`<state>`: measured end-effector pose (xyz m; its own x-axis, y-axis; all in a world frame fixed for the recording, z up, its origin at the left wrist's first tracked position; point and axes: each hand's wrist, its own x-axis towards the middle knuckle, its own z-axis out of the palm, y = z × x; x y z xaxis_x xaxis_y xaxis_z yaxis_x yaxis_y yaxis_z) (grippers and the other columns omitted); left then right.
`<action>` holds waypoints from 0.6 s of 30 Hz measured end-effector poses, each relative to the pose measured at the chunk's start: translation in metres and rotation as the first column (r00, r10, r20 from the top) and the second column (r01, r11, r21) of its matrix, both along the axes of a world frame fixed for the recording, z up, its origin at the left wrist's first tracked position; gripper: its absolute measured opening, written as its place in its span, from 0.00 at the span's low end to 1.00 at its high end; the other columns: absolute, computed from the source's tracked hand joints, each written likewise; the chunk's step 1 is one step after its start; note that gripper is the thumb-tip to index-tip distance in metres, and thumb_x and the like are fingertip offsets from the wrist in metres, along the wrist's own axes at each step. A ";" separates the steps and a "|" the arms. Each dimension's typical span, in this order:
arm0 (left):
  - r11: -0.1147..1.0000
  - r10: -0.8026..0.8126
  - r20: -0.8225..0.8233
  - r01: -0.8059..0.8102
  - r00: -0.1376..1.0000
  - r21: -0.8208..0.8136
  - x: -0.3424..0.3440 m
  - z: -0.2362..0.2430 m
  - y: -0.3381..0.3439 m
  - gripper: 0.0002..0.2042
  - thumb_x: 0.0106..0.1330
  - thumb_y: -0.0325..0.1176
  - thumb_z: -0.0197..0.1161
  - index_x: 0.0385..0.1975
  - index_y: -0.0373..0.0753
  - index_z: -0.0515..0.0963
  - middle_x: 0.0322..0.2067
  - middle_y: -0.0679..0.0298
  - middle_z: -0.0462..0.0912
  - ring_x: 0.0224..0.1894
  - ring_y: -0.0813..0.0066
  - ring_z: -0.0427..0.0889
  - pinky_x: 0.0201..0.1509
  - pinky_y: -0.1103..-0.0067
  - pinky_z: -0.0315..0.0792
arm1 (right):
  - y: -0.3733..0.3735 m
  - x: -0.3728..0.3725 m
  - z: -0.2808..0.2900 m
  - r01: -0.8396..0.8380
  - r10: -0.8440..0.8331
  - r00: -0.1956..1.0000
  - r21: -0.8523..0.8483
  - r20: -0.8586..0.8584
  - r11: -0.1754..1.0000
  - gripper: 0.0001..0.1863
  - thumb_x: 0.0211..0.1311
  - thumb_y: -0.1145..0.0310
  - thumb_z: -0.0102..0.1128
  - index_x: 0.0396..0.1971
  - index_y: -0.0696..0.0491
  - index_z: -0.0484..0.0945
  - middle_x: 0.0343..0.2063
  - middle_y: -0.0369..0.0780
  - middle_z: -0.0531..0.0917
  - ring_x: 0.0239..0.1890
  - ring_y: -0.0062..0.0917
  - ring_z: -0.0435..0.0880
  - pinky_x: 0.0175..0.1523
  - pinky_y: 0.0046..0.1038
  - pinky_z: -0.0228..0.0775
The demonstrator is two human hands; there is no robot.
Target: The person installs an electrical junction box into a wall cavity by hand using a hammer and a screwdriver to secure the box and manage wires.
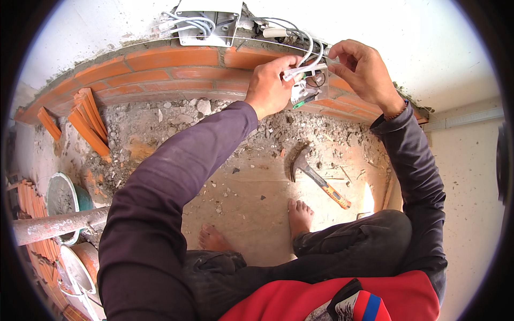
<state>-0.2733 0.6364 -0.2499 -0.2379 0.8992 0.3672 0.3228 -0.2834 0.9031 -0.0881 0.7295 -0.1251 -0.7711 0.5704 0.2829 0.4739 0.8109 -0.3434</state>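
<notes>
My left hand [269,85] is closed around the sheathed end of a white cable [295,71] in front of the brick wall. Beside its fingertips is a clear plastic piece with white electrical parts [301,92] and a small green part [305,102]; whether the hand also supports it is unclear. Thumb and fingers of my right hand [364,69] are bent together just right of the looping cables [308,45]. What they pinch is too small to make out. A white junction box [208,33], with grey and white wires coming out, sits above the bricks.
Low orange brickwork [176,60] runs along the white wall, with a taut string above it. Rubble lies at its foot. A claw hammer [321,179] rests on the floor near my bare feet. Loose bricks [88,120], buckets [61,198] and a pole [59,224] are on the left.
</notes>
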 end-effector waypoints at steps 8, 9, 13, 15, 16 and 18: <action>0.999 0.013 -0.038 -0.014 0.999 -0.030 0.008 0.013 0.001 0.12 0.71 0.29 0.63 0.53 0.37 0.80 0.38 0.55 0.88 0.39 0.65 0.87 0.45 0.71 0.78 | -0.010 -0.010 -0.011 0.002 -0.002 0.999 -0.018 -0.053 1.000 0.19 0.61 0.52 0.74 0.33 0.55 0.87 0.23 0.35 0.78 0.23 0.19 0.73 0.29 0.27 0.67; 1.000 0.027 -0.050 -0.027 0.998 0.014 0.008 0.011 0.002 0.12 0.71 0.28 0.63 0.52 0.37 0.80 0.37 0.54 0.88 0.38 0.64 0.87 0.44 0.71 0.78 | -0.010 -0.013 -0.011 0.027 -0.027 0.999 0.001 -0.042 1.000 0.20 0.62 0.51 0.73 0.32 0.56 0.87 0.23 0.35 0.79 0.24 0.19 0.73 0.29 0.27 0.67; 0.998 0.050 -0.135 -0.053 0.990 -0.023 0.012 0.019 -0.001 0.12 0.69 0.27 0.64 0.51 0.36 0.80 0.36 0.51 0.87 0.37 0.59 0.87 0.43 0.69 0.78 | 0.003 -0.014 -0.013 0.086 -0.093 0.993 -0.089 -0.073 0.992 0.20 0.68 0.52 0.67 0.32 0.57 0.86 0.23 0.36 0.80 0.25 0.19 0.77 0.29 0.27 0.69; 0.998 0.059 -0.153 -0.053 0.986 0.045 0.009 0.011 0.001 0.12 0.68 0.26 0.64 0.50 0.35 0.80 0.36 0.50 0.87 0.37 0.56 0.87 0.43 0.69 0.78 | 0.007 -0.017 -0.010 0.102 -0.144 0.976 -0.240 -0.164 0.965 0.18 0.70 0.55 0.64 0.33 0.57 0.85 0.23 0.36 0.80 0.26 0.19 0.79 0.29 0.27 0.71; 0.998 0.056 -0.180 -0.050 0.982 0.040 0.007 0.010 0.001 0.12 0.67 0.25 0.64 0.50 0.34 0.80 0.36 0.49 0.87 0.38 0.55 0.87 0.44 0.68 0.78 | 0.006 -0.020 -0.005 0.120 -0.199 0.955 -0.328 -0.221 0.937 0.16 0.70 0.57 0.63 0.33 0.57 0.85 0.22 0.36 0.80 0.26 0.19 0.80 0.30 0.27 0.72; 0.998 0.052 -0.235 -0.046 0.971 0.031 0.003 0.008 0.000 0.12 0.67 0.25 0.64 0.49 0.33 0.80 0.37 0.48 0.86 0.39 0.54 0.87 0.45 0.67 0.78 | 0.011 -0.024 0.001 0.116 -0.287 0.912 -0.488 -0.293 0.865 0.14 0.70 0.59 0.63 0.37 0.57 0.84 0.21 0.38 0.82 0.26 0.24 0.84 0.33 0.30 0.76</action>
<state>-0.2705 0.6363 -0.2418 -0.1857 0.8785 0.4402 0.5393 -0.2833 0.7930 -0.1121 0.7409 -0.1241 -0.5256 0.8314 0.1804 0.3906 0.4243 -0.8170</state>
